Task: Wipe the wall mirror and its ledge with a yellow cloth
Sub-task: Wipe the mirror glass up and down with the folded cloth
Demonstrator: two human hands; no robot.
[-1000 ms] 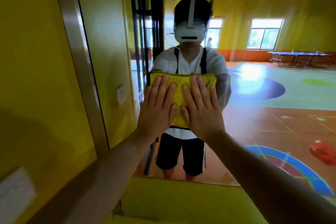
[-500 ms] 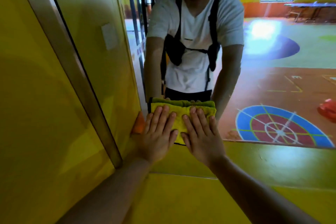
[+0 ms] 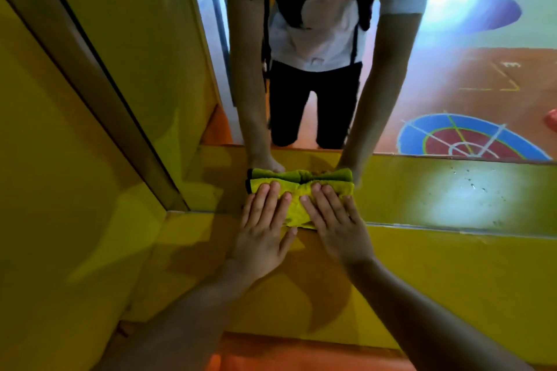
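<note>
Cloth: folded yellow cloth point(image 3: 297, 208) lies sideways, yellow ledge point(image 3: 452, 280) just below.
Hands: left hand point(image 3: 262, 238), right hand point(image 3: 337, 229), fingers point(image 3: 272, 199) straight, pressing it.

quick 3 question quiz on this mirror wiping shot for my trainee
1. True or false: only the left hand presses the yellow cloth.
2. Where on the wall mirror is the cloth? A) top B) bottom edge, just above the ledge C) far right side
3. Fill in: the right hand lies on the cloth with its fingers ___.
Key: 1 false, both hands press it. 2 B. 3 straight.
</note>
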